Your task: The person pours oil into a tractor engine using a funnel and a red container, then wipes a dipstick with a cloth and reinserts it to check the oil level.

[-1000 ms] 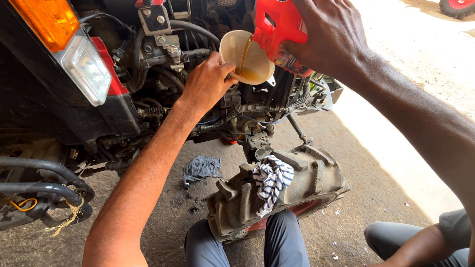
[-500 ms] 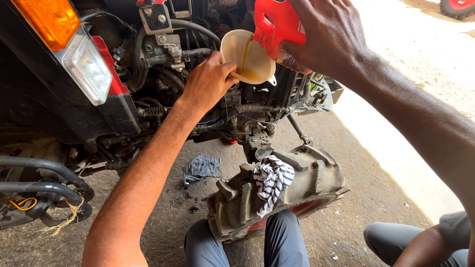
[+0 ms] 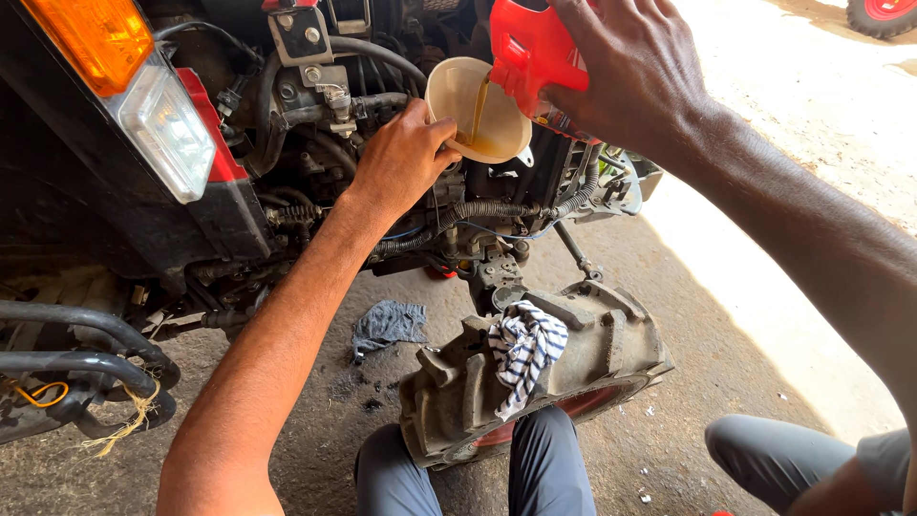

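**Oil running into the funnel, hands barely shifted**

Since the earlier frames almost nothing has moved: the red oil can [image 3: 535, 48] stays tipped over the cream funnel [image 3: 478, 107], and the thin amber stream keeps falling from its spout. A shallow pool of oil sits in the bottom of the funnel's bowl, its inner wall streaked with the same colour. How much oil is left in the can cannot be told; its red wall is opaque.

The left hand [image 3: 401, 158] grips the funnel's near rim, thumb and fingers curled around the edge. The right hand [image 3: 635, 72] is wrapped over the can from above, fingers closed around its body, holding it tilted spout-down just above and to the right of the funnel.

The funnel stands upright in the exposed engine [image 3: 344, 105] among hoses and brackets, to the right of the orange and clear lamp [image 3: 143, 96]. Below lies a lugged tyre [image 3: 592, 354] with a striped cloth [image 3: 523, 352] draped over it, and a dark rag [image 3: 390, 323] on the stained floor nearby.
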